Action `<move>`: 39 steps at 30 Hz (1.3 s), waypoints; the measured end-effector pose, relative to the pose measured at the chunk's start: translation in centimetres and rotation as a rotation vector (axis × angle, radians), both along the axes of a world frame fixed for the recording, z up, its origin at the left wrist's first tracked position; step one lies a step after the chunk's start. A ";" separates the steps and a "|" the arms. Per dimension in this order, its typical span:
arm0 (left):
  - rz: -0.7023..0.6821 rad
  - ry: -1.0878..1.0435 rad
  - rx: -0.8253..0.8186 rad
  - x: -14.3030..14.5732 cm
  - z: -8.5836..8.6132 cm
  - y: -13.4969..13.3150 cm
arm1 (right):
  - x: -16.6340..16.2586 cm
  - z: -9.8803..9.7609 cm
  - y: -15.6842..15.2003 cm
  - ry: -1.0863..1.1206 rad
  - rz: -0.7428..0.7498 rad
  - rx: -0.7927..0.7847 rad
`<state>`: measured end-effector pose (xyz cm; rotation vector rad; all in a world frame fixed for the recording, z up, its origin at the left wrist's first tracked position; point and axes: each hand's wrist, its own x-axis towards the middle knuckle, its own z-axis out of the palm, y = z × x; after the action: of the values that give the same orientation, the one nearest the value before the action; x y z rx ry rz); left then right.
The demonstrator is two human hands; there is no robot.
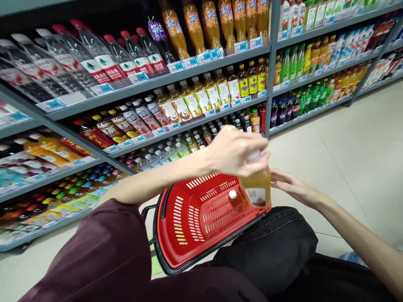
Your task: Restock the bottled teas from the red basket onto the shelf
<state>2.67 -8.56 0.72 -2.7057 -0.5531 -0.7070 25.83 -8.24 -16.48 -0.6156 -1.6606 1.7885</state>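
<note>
My left hand (241, 151) is closed round the capped neck of a bottle of yellow-amber drink (256, 184). The bottle hangs nearly upright over the right end of a red shopping basket (176, 256), its label partly in sight. Inside the basket, a smaller bottle with a white cap (236, 201) stands by the bigger one's lower part. To the right, my right hand (292, 186) has its fingers stretched toward the bottle's side. Whether its fingertips touch the bottle or the basket's rim I cannot tell.
Shelves of drinks run along the left and back, with tea bottles (201, 94), water bottles (107, 63) and orange soda bottles (210, 25). A grey shelf post (273, 67) divides them. Pale floor tiles (343, 151) stretch to the right. My bent knee (273, 247) is against the basket's near side.
</note>
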 end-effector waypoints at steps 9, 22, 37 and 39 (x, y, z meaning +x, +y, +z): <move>0.584 -0.068 -0.280 -7.6 5.4 6.7 | 1.1 -2.4 0.7 -0.362 0.259 -0.002; 0.894 -0.107 -0.205 -19.6 0.8 13.5 | 0.8 -2.0 -0.9 -0.472 0.525 0.134; 1.004 -0.057 -0.441 -25.2 -12.8 24.9 | 1.5 -3.2 -1.2 -0.546 0.415 -0.012; 1.027 -0.024 -0.455 -25.8 -14.3 26.5 | 1.5 -3.5 -1.1 -0.555 0.401 -0.034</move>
<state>-23.11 17.97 -13.63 -2.2395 -2.0693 -0.3269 27.33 -9.31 -19.96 -0.9049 -2.2550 2.0483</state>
